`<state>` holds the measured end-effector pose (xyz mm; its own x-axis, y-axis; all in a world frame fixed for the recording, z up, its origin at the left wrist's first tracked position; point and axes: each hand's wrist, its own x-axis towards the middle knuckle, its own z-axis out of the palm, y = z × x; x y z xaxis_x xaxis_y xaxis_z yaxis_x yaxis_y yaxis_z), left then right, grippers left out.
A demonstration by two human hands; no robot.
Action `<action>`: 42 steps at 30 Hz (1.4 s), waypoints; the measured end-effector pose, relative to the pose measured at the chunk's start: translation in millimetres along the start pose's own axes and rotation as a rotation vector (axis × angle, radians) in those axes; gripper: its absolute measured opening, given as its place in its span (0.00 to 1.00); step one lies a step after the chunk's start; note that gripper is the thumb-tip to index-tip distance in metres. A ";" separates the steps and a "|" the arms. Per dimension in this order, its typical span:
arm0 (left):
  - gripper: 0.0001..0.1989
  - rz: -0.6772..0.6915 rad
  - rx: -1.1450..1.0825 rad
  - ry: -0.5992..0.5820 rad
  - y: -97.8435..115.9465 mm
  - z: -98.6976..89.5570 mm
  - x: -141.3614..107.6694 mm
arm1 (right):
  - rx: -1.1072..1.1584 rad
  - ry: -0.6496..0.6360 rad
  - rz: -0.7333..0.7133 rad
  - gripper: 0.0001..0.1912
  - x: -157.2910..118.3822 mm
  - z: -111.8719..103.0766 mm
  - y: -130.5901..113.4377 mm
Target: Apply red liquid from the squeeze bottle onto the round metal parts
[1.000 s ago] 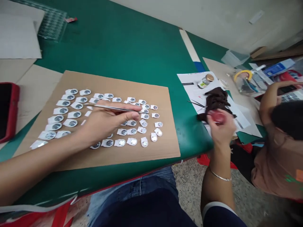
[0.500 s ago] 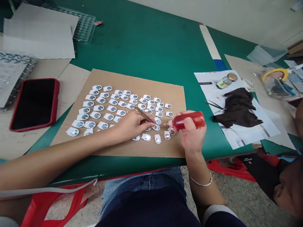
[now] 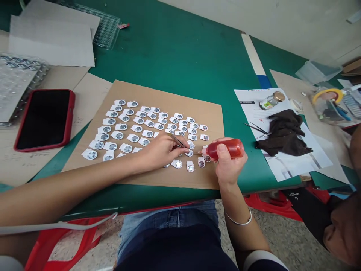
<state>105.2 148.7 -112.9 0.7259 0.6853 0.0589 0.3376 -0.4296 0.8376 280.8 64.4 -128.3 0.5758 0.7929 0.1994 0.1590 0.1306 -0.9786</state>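
Tweezers (image 3: 177, 139) are pinched in my left hand (image 3: 162, 150), with their tips close to a small round silver piece on a white tab (image 3: 188, 153). My right hand (image 3: 229, 162) grips a squeeze bottle of red liquid (image 3: 228, 148), tilted on its side with its thin nozzle pointing left at that same piece. Whether the nozzle touches it I cannot tell. Several more such silver pieces on white tabs lie in rows over a brown cardboard sheet (image 3: 169, 101). My left hand and forearm hide some of them.
A red-cased phone (image 3: 45, 118) lies left of the cardboard. On the right, white paper (image 3: 248, 113) carries a small jar (image 3: 272, 100), a dark cloth (image 3: 284, 133) and another pair of tweezers (image 3: 256, 128). Beyond is a plastic container with yellow tape (image 3: 328, 94). A person sits at the lower right.
The bottle's nozzle and the tweezer tips are closer together over the same piece. Both hands keep their grip. The whole view has shifted slightly.
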 end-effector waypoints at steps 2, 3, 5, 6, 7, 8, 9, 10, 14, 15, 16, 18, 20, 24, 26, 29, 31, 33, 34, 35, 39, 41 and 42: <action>0.10 0.002 0.010 -0.007 0.4 -0.3 -0.2 | -0.026 -0.001 -0.010 0.14 -0.5 0.4 1.1; 0.10 0.001 0.012 -0.010 0.5 -0.6 -0.2 | -0.040 -0.001 -0.016 0.14 -0.7 0.7 1.4; 0.10 -0.002 0.008 -0.016 0.3 -0.9 -0.4 | -0.073 -0.007 -0.033 0.13 -1.2 1.2 1.8; 0.09 0.000 0.004 -0.018 0.0 -1.1 -0.6 | -0.090 -0.012 -0.047 0.13 -1.3 1.2 2.0; 0.09 0.004 0.004 -0.020 -0.4 -1.1 -0.8 | -0.109 -0.017 -0.063 0.13 -1.5 1.0 2.2; 0.09 0.010 0.008 -0.022 -0.9 -1.1 -1.1 | -0.129 -0.021 -0.083 0.12 -1.6 0.6 2.4; 0.08 0.013 0.015 -0.025 -1.5 -1.0 -1.4 | -0.153 -0.022 -0.105 0.12 -1.5 -0.1 2.7; 0.08 0.014 0.023 -0.030 -2.0 -0.9 -1.7 | -0.179 -0.023 -0.128 0.12 -1.5 -0.9 3.1; 0.09 0.007 0.036 -0.053 -3.2 -0.8 -2.0 | -0.249 -0.039 -0.186 0.11 -1.0 -3.6 4.3; 0.09 0.002 0.032 -0.058 -3.1 -0.9 -1.9 | -0.254 -0.043 -0.191 0.11 -1.0 -3.7 4.4; 0.09 -0.001 0.028 -0.061 -2.8 -1.2 -1.7 | -0.256 -0.046 -0.196 0.10 -1.0 -3.7 4.5; 0.09 -0.001 0.022 -0.067 -1.9 -2.0 -1.3 | -0.255 -0.049 -0.205 0.10 -1.1 -3.0 4.5; 0.09 0.010 0.020 -0.076 -1.0 -2.9 -0.9 | -0.256 -0.060 -0.209 0.10 -1.0 -2.1 4.7; 0.09 0.019 0.014 -0.088 -0.6 -4.0 -0.7 | -0.261 -0.085 -0.207 0.11 -0.6 -0.7 5.1; 0.09 0.015 0.007 -0.089 -0.9 -3.9 -0.8 | -0.264 -0.093 -0.209 0.11 -0.3 -0.5 5.0; 0.09 0.011 0.000 -0.095 -1.1 -3.7 -1.0 | -0.277 -0.109 -0.214 0.11 0.0 -0.5 4.0; 0.09 0.015 -0.001 -0.098 -0.7 -3.8 -1.0 | -0.292 -0.116 -0.219 0.11 0.1 -0.3 2.9; 0.09 0.024 0.002 -0.096 -0.2 -4.0 -0.8 | -0.308 -0.112 -0.225 0.10 0.0 0.0 2.1; 0.09 0.032 0.003 -0.095 0.0 -4.1 -0.7 | -0.313 -0.107 -0.227 0.10 0.0 0.3 2.0; 0.09 0.039 0.004 -0.093 0.1 -4.1 -0.7 | -0.314 -0.103 -0.226 0.10 0.0 0.5 2.0; 0.09 0.046 0.013 -0.090 -0.6 -3.7 -0.8 | -0.296 -0.102 -0.204 0.11 0.1 1.8 2.5; 0.09 0.044 0.018 -0.092 -1.4 -3.3 -0.9 | -0.300 -0.097 -0.221 0.11 0.1 2.3 2.2; 0.09 0.044 0.019 -0.093 -1.8 -3.2 -0.9 | -0.306 -0.094 -0.237 0.11 0.1 2.5 1.9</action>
<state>102.1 150.8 -112.7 0.7925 0.6082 0.0440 0.3147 -0.4698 0.8248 279.2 66.3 -130.3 0.4211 0.8150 0.3981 0.5183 0.1441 -0.8430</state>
